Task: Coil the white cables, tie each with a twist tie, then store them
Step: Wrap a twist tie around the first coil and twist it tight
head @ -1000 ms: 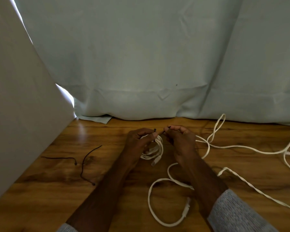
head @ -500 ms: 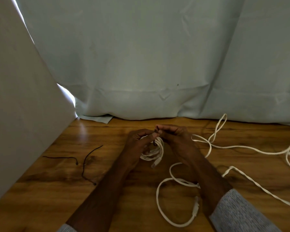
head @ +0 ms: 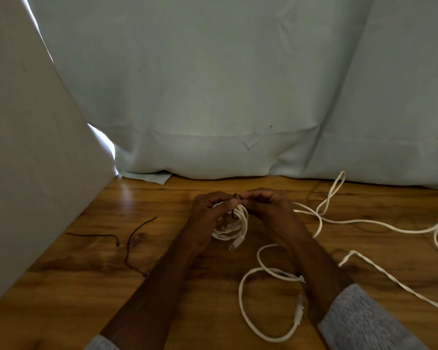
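Coiled cable hangs between left hand — right hand.

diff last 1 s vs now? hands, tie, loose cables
Right hand closed in on the left hand; both now pinch the twist tie over the coiled cable, as if twisting it. The loose cable loop near the right forearm slid slightly right. Two spare ties and the far cable stayed put.
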Demonstrator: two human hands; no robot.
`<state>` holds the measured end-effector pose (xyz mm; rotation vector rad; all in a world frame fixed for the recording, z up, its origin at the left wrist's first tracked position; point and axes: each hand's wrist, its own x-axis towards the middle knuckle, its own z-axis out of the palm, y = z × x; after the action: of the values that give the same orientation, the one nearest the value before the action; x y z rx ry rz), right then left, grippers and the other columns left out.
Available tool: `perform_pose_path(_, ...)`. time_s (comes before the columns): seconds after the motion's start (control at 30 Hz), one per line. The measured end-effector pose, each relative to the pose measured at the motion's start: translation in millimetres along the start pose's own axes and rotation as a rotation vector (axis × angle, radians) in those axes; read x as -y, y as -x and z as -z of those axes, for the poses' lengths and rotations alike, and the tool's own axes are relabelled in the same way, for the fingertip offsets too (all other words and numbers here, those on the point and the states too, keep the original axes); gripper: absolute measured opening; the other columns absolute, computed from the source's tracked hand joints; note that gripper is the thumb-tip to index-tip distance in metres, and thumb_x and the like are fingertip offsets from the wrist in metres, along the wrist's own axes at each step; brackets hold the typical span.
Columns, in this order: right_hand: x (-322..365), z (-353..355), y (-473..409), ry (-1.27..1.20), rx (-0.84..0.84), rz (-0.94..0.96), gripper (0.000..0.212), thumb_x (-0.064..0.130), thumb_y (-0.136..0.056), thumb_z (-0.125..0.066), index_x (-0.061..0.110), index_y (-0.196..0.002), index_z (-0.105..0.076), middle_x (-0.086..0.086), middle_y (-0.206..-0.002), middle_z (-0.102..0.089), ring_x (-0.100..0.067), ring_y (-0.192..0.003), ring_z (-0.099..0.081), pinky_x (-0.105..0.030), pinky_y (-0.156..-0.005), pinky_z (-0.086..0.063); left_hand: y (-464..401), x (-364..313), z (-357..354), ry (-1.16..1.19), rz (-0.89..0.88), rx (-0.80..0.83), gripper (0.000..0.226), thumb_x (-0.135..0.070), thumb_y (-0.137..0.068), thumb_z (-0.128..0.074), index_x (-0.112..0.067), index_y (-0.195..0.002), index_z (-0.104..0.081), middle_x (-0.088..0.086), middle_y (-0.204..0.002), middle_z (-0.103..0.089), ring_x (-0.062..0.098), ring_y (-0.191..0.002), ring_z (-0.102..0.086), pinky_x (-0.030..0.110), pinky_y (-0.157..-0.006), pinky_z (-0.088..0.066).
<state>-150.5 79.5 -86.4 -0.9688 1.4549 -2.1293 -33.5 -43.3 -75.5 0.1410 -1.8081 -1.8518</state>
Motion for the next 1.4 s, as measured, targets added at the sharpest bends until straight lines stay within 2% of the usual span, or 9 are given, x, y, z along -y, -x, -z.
perform_pose_path(0.2,0.9,-0.7,1.1,-0.015,0.011,-0.004,0.017,-0.005,-0.076,-0.074,0.006,-0.088,-0.078,-0.018,-0.094,-0.076,-0.030,-0.088,-0.073,-0.039,-0.082,-0.059,1.1,-0.3,-0.6,-0.002,0.020,0.002,0.017,-0.002,-0.092,-0.061,-0.008,-0.086,-0.076,0.001,-0.078,-0.074,0.007,-0.044,-0.051,0.020,-0.041,-0.037)
perform_pose_path(0.4,2.1,-3.1,1.8,-0.031,0.017,-0.003,0.017,0.001,-0.071,-0.075,0.011,-0.084,-0.080,-0.014,-0.091,-0.077,-0.026,-0.085,-0.074,-0.034,-0.078,-0.059,1.0,0.8,0.4,-0.024,0.026,0.008,0.022,-0.008,-0.092,-0.063,-0.020,-0.084,-0.080,0.002,-0.079,-0.073,0.016,-0.054,-0.055,0.024,-0.048,-0.038)
perform_pose_path(0.53,-1.0,-0.1,1.0,0.009,0.007,-0.018,0.018,0.003,-0.071,-0.075,0.009,-0.087,-0.079,-0.016,-0.092,-0.077,-0.028,-0.085,-0.073,-0.037,-0.079,-0.059,1.2,-1.3,-0.3,-0.009,0.021,0.009,0.027,-0.007,-0.093,-0.062,-0.023,-0.080,-0.079,0.004,-0.083,-0.075,0.011,-0.051,-0.055,0.023,-0.044,-0.039)
perform_pose_path(0.73,-0.3,-1.9,1.9,-0.026,0.007,-0.027,0.019,-0.008,-0.077,-0.070,0.005,-0.089,-0.077,-0.015,-0.090,-0.077,-0.028,-0.083,-0.073,-0.036,-0.078,-0.059,0.9,0.3,-0.9,-0.003,0.035,0.007,0.025,-0.007,-0.092,-0.063,-0.021,-0.081,-0.079,0.007,-0.083,-0.075,0.014,-0.056,-0.058,0.023,-0.044,-0.040)
perform_pose_path(0.93,0.7,-4.2,2.5,-0.066,0.008,-0.032,0.019,-0.015,-0.081,-0.065,-0.003,-0.094,-0.073,-0.014,-0.090,-0.077,-0.026,-0.083,-0.073,-0.033,-0.078,-0.060,-0.4,4.7,0.2,-0.018,0.045,0.003,0.015,-0.008,-0.092,-0.063,-0.010,-0.091,-0.077,0.010,-0.081,-0.070,0.011,-0.054,-0.057,0.021,-0.043,-0.039)
perform_pose_path(1.1,0.3,-3.5,2.3,-0.048,-0.011,-0.037,0.019,-0.012,-0.078,-0.068,-0.001,-0.091,-0.075,-0.014,-0.089,-0.077,-0.026,-0.083,-0.074,-0.034,-0.078,-0.060,-2.2,6.7,1.5,-0.002,0.016,0.014,0.020,-0.009,-0.093,-0.062,-0.017,-0.085,-0.079,0.030,-0.092,-0.068,0.015,-0.049,-0.050,0.022,-0.044,-0.037)
perform_pose_path(1.17,0.3,-3.0,2.6,-0.041,-0.009,-0.037,0.021,-0.011,-0.078,-0.068,0.005,-0.087,-0.077,-0.015,-0.089,-0.077,-0.027,-0.083,-0.074,-0.036,-0.078,-0.060,-1.9,5.8,1.2,0.000,0.012,0.023,0.024,-0.007,-0.093,-0.061,-0.020,-0.082,-0.079,0.026,-0.086,-0.068,0.012,-0.047,-0.049,0.021,-0.043,-0.036)
perform_pose_path(1.27,0.6,-2.9,3.2,-0.033,0.006,-0.035,0.022,-0.009,-0.078,-0.069,0.009,-0.085,-0.079,-0.015,-0.090,-0.077,-0.028,-0.085,-0.073,-0.036,-0.078,-0.060,-0.7,3.6,0.8,0.013,0.009,0.036,0.031,-0.004,-0.093,-0.059,-0.023,-0.079,-0.079,0.005,-0.075,-0.071,0.005,-0.044,-0.050,0.020,-0.042,-0.036)
perform_pose_path(1.4,0.0,-4.1,3.1,-0.044,0.007,-0.037,0.025,-0.012,-0.081,-0.067,0.009,-0.085,-0.079,-0.014,-0.089,-0.077,-0.028,-0.084,-0.073,-0.036,-0.079,-0.060,0.5,2.1,1.4,0.007,0.011,0.032,0.026,-0.005,-0.093,-0.060,-0.019,-0.081,-0.078,-0.001,-0.073,-0.071,0.005,-0.044,-0.051,0.020,-0.042,-0.036)
